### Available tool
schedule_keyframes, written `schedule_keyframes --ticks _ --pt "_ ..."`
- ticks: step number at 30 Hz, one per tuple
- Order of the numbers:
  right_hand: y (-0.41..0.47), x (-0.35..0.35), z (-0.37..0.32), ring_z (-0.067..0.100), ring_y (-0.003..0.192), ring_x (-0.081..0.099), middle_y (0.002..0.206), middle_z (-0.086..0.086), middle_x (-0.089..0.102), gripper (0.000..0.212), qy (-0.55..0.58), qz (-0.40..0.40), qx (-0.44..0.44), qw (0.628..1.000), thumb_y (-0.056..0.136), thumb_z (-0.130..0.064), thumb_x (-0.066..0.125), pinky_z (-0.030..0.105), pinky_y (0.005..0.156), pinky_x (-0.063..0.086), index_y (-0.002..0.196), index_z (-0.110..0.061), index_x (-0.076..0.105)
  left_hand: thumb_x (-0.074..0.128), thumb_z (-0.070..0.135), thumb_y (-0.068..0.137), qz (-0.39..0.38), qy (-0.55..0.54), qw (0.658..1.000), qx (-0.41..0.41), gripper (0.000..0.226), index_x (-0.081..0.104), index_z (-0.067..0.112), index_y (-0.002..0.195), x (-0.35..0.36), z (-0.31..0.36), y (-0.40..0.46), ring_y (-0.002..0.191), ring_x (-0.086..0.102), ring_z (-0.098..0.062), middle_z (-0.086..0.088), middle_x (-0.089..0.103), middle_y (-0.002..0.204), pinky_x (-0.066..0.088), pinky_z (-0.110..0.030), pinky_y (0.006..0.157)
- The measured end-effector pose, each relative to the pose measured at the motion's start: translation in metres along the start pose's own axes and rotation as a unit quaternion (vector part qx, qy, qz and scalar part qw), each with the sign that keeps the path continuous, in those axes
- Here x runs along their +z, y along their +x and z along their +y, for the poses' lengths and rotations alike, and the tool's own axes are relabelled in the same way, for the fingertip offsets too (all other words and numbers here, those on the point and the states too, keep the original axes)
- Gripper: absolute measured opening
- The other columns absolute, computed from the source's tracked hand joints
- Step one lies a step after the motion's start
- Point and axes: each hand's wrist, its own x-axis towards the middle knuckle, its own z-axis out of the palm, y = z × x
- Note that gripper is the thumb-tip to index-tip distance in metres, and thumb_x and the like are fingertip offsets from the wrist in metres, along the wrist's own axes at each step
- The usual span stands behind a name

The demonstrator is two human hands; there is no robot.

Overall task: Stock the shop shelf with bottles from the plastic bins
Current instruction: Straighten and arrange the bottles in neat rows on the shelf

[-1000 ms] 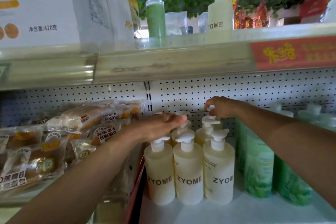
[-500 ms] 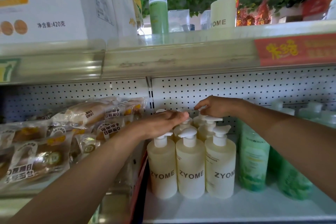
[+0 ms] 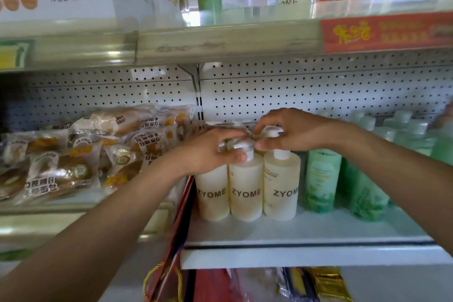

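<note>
Three cream ZYOME pump bottles stand in a front row on the white shelf [image 3: 306, 233], with more of them behind. My left hand [image 3: 210, 149] curls over the pump heads of the left bottle [image 3: 212, 193] and the middle bottle [image 3: 245, 191]; its thumb lies beside the middle pump. My right hand [image 3: 291, 130] grips the white pump head of the right bottle [image 3: 281, 189] with curled fingers. All the bottles stand upright and close together.
Green bottles [image 3: 321, 179] fill the shelf to the right of the cream ones. Wrapped bread packs [image 3: 81, 152] are piled on the left shelf. The upper shelf [image 3: 220, 41] carries a white box, a green bottle and another ZYOME bottle. Bags hang below the shelf edge.
Both hands drew back from the rear bottles to the front row's pump heads. The left hand, flat before, now curls over the pumps. The camera dropped lower.
</note>
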Motion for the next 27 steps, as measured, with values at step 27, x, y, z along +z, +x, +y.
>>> schedule_keyframes --ticks 27 --pt "-0.052 0.081 -0.008 0.022 0.137 0.027 0.148 0.004 0.036 0.074 -0.016 0.292 0.053 0.955 0.081 -0.023 0.072 0.04 0.116 0.025 0.146 -0.021 0.037 0.048 0.06 0.09 0.108 0.105 0.989 -0.005 0.054 0.034 0.046 0.14 0.029 0.0 -0.003 0.139 0.031 -0.02 0.008 0.043 0.147 0.017 -0.055 0.115"
